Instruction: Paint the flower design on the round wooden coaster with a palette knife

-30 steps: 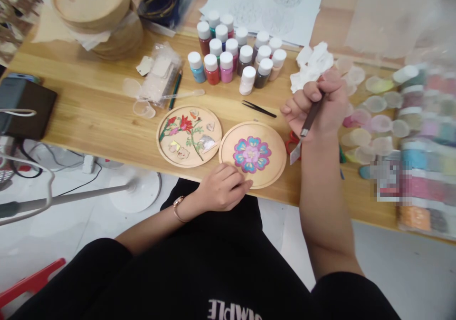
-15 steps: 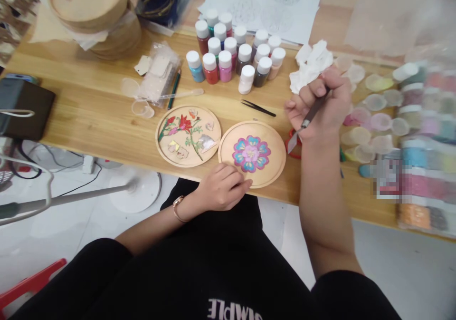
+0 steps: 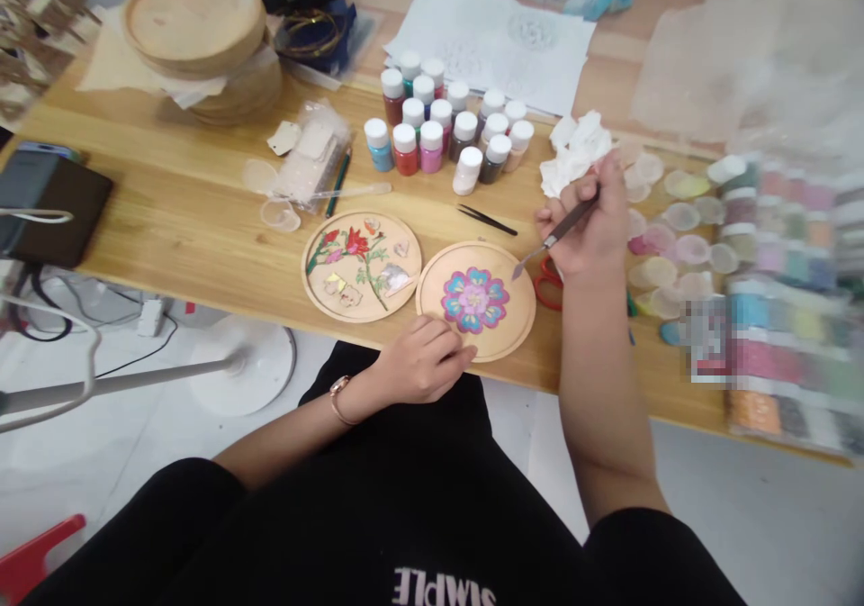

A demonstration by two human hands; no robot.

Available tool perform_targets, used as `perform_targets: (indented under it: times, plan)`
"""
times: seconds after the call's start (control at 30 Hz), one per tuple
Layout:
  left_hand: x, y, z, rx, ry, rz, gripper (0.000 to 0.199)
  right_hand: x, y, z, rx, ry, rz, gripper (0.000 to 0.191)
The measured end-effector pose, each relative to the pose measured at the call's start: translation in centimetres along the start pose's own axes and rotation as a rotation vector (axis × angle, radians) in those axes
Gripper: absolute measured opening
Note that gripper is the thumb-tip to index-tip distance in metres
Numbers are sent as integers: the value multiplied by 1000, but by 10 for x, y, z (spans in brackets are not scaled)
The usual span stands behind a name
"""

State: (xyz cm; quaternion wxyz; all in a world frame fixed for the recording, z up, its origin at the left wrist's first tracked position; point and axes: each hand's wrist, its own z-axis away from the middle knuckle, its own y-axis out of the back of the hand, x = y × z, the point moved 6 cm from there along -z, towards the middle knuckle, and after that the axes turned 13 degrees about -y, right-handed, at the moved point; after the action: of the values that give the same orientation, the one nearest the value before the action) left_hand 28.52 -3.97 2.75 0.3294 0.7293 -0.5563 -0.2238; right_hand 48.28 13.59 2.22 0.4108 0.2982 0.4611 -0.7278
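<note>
A round wooden plate [image 3: 476, 346] with a pink and blue flower on it lies near the table's front edge. My left hand [image 3: 425, 360] is closed at the plate's lower left rim, its thumb and fingers pressed together there. In my right hand [image 3: 586, 223] is a palette knife [image 3: 565, 224] with a dark handle; its blade tip points down over the plate's upper right part, and whether it touches is unclear. Left of that plate lies a second round plate [image 3: 322, 293] with red flowers and green leaves. Black tweezers [image 3: 487, 220] lie behind the flower plate.
Several white-capped paint bottles [image 3: 430, 148] stand behind the plates. Crumpled tissue [image 3: 575, 151], red-handled scissors [image 3: 550, 293], small plastic cups [image 3: 681, 217] and packed colour jars [image 3: 760, 309] are at the right. Stacked wooden plates [image 3: 195, 21] stand at the back left.
My right hand has brought the palette knife left, so its tip is now over the flower plate instead of beyond its right rim. My left hand stays at the rim. The view has shifted slightly.
</note>
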Motion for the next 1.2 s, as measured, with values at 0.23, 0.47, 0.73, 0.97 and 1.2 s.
perform_targets:
  times: [0.23,0.47,0.73,0.97,1.2]
  plan:
    - [0,-2,4,-3,-1,-15,6,-2,3,0,-13,65,54,58]
    - [0,-6,8,-31,0,-21,8,0,5,-1,-21,131,118,62]
    - [-1,-20,12,-185,-2,-27,19,-13,2,7,-93,150,150,62]
    - [-1,-23,12,-222,-31,-23,18,-51,43,42,84,329,27,43]
    - [-2,-23,12,-256,-34,-12,15,-49,98,116,277,450,-9,43]
